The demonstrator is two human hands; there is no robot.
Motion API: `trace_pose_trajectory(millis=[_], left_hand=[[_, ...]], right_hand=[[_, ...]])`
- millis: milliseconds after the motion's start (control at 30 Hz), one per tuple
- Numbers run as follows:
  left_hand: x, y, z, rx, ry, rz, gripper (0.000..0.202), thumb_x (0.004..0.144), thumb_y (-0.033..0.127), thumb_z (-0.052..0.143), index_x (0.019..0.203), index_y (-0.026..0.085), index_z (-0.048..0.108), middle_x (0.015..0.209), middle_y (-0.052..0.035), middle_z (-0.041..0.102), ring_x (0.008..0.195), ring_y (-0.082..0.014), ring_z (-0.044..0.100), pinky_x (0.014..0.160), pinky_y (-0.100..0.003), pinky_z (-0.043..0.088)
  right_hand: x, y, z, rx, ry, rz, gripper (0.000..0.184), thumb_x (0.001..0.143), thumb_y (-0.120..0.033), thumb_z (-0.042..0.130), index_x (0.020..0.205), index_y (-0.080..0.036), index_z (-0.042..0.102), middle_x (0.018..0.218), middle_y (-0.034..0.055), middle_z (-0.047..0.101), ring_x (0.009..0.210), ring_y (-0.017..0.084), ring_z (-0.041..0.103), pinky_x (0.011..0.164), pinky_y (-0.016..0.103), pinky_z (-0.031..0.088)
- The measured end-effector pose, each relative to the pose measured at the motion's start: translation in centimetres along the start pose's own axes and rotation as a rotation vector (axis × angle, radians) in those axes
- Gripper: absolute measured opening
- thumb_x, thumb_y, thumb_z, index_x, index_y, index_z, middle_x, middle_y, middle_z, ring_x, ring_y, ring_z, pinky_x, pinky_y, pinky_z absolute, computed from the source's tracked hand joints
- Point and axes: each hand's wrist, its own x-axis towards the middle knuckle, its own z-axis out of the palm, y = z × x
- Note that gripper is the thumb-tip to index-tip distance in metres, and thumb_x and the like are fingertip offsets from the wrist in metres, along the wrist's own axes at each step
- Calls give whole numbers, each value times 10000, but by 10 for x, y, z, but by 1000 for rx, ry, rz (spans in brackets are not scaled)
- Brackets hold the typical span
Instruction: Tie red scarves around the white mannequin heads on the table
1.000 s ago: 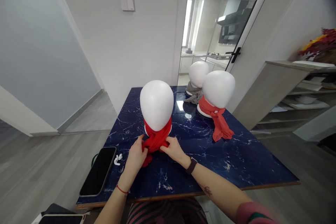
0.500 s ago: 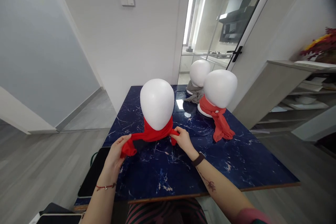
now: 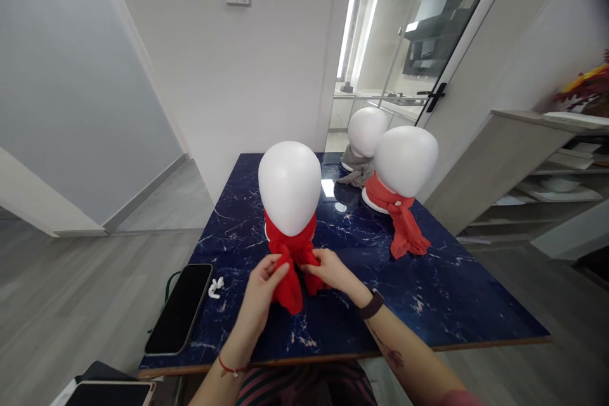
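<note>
A white foam mannequin head (image 3: 290, 185) stands on the dark blue marble table (image 3: 428, 304), with a red scarf (image 3: 291, 266) wrapped round its neck. Both of my hands are at the scarf's front, just below the head. My left hand (image 3: 263, 287) pinches one hanging end of the scarf. My right hand (image 3: 330, 268) grips the other end beside it, and the two ends hang down together between my fingers. A dark watch is on my right wrist and a red string on my left.
A second white head with an orange-red scarf (image 3: 402, 223) and a third with a grey scarf (image 3: 356, 168) stand at the back right. A black phone (image 3: 179, 307) and white earbuds (image 3: 216, 286) lie at the left edge. Shelves (image 3: 547, 171) stand to the right.
Half a second ago my hands held the scarf ends pulled apart to left and right. Now both hands have come back together in front of the neck with the ends hanging down.
</note>
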Motion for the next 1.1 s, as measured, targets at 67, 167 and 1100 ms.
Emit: trace_pose_trajectory(millis=[67, 167, 1100], left_hand=[[-6, -5, 11, 260, -95, 145, 265, 720, 303, 664, 959, 190, 656, 964, -59, 680, 879, -197, 619, 811, -309, 471], [-8, -6, 13, 663, -163, 335, 237, 801, 314, 565, 984, 217, 680, 975, -73, 646, 939, -220, 572, 897, -369, 425], [119, -21, -39, 1147, 302, 395, 352, 853, 256, 342, 941, 118, 654, 908, -169, 627, 986, -312, 534, 901, -494, 371]], right_hand=[[-12, -8, 12, 135, -171, -23, 78, 703, -204, 542, 662, -142, 567, 607, -21, 568, 526, 85, 444, 473, 181, 318], [-27, -17, 27, 335, -375, 50, 96, 719, -144, 482, 667, -136, 563, 602, -21, 564, 500, 68, 458, 458, 162, 345], [68, 33, -12, -382, 385, -121, 330, 921, -239, 362, 1077, -133, 633, 1209, 136, 558, 1127, 250, 466, 969, 393, 344]])
